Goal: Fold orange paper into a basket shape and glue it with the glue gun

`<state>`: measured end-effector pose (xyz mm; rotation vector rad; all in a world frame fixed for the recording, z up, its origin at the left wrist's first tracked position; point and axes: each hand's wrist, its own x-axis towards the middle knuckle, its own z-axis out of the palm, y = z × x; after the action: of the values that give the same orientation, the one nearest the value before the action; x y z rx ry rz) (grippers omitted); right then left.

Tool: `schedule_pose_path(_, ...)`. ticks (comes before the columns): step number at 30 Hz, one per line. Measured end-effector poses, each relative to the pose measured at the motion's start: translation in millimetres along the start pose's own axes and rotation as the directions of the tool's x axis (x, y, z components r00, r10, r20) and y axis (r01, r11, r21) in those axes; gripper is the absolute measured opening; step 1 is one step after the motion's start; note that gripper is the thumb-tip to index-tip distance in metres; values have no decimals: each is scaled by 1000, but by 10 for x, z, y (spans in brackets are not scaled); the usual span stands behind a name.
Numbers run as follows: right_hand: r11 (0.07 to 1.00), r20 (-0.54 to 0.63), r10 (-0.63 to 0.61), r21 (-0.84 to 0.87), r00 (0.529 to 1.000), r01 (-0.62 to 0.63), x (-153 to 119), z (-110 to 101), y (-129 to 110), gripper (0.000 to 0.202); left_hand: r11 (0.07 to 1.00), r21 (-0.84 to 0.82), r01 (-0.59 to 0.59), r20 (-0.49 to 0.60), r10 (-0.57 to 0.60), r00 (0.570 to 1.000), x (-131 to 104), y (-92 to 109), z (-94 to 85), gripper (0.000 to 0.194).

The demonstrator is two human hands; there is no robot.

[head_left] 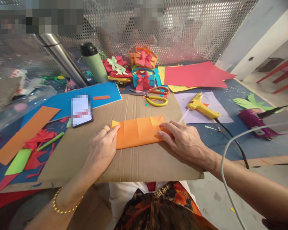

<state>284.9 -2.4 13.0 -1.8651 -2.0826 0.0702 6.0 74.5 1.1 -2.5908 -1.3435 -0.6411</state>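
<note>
A folded sheet of orange paper (139,132) with several upright creases lies on the brown cardboard (144,166) in front of me. My left hand (103,142) pinches its left end, fingertips near a small folded corner. At the right end, my right hand (182,140) grips the paper between thumb and fingers. Just beyond the paper lie scissors with yellow and red handles (158,101). A yellow glue gun (198,106) rests on a pale purple sheet (216,116), its nozzle side towards my right hand.
A phone (81,110) stands at the left near a blue sheet (103,91) and paper scraps (39,143). Finished paper baskets with bows (144,80), a green bottle (96,64) and red sheets (194,75) are at the back. A white cable (227,150) crosses above my right forearm.
</note>
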Motion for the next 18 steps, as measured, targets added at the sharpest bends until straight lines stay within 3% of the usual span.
schedule_pose_path(18, 998, -16, -46, -48, 999, 46, -24, -7, 0, 63, 1000, -1, 20, 39, -20, 999, 14, 2, -8, 41)
